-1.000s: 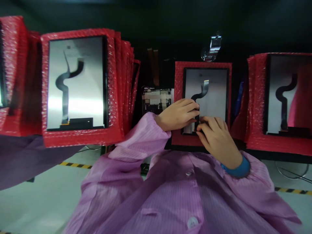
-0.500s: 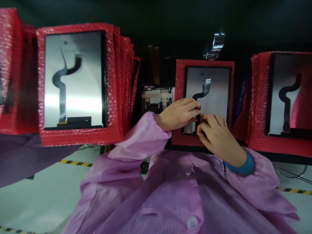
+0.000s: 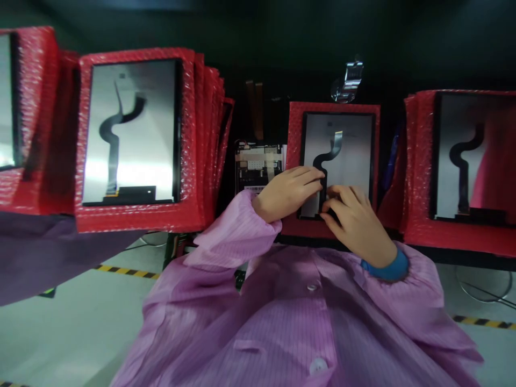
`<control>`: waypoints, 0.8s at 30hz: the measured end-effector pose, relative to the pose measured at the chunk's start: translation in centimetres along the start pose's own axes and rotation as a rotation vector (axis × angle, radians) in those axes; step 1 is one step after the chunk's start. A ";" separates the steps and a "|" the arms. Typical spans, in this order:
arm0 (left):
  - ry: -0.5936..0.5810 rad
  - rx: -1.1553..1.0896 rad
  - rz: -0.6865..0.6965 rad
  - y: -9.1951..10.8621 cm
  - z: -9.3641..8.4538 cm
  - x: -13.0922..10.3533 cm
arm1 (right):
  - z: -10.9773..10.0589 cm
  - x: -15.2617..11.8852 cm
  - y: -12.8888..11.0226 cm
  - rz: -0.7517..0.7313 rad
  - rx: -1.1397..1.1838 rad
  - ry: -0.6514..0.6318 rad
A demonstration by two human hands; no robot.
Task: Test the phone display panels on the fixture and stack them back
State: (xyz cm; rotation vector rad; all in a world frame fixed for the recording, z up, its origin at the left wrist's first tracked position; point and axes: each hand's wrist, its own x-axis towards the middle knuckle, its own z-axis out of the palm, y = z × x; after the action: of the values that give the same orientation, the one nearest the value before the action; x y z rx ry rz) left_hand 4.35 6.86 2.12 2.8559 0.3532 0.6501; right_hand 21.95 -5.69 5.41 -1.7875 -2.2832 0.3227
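A display panel [image 3: 350, 145] with a grey back and black frame lies on a red bubble-wrap sleeve [image 3: 295, 121] in front of me. Along its left part runs a black curved flex cable [image 3: 323, 157]. My left hand [image 3: 291, 191] is closed, its fingers curled together and their tips against the cable's left edge from the side. My right hand [image 3: 355, 223] pinches at the cable's lower end, thumb and forefinger close together, the other fingers bent over the panel. Whether a small piece sits between the fingertips of either hand is hidden.
To the left stands a stack of red sleeves with a panel [image 3: 141, 140] on top; another panel [image 3: 461, 150] lies on sleeves at right. An open device with a circuit board [image 3: 257, 161] is beside my left hand. Behind stands a shiny tape roll [image 3: 349, 83].
The view has shifted slightly, bringing more of the left stacks into sight. Both hands stay over the panel, the right hand's fingertips still at the cable's lower end.
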 end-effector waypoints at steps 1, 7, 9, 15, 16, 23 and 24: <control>0.008 -0.002 -0.008 0.1 0.1 0.0 | -0.1 0.2 -0.2 0.003 -0.025 -0.014; 0.016 -0.019 -0.030 0.1 0.3 0.0 | -0.5 0.7 -0.6 -0.019 -0.065 -0.061; 0.006 -0.025 -0.053 0.2 0.3 0.0 | -0.5 0.5 -0.3 -0.031 -0.025 -0.075; -0.028 0.059 -0.085 2.8 0.0 -1.3 | -0.3 0.1 1.9 0.081 0.300 0.115; -0.025 0.070 -0.097 3.5 0.0 -1.7 | 0.0 0.3 2.1 0.138 0.280 0.185; 0.094 0.074 -0.189 7.7 1.4 -4.6 | 2.7 2.7 2.0 0.315 0.059 0.212; 0.108 0.076 -0.193 7.9 1.7 -4.9 | 2.9 2.9 2.0 0.326 0.051 0.207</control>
State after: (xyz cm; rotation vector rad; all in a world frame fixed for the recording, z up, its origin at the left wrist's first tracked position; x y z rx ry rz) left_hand 2.32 -2.26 0.55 2.8157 0.6742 0.7688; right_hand 22.24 -2.49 2.11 -2.0600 -1.8292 0.2337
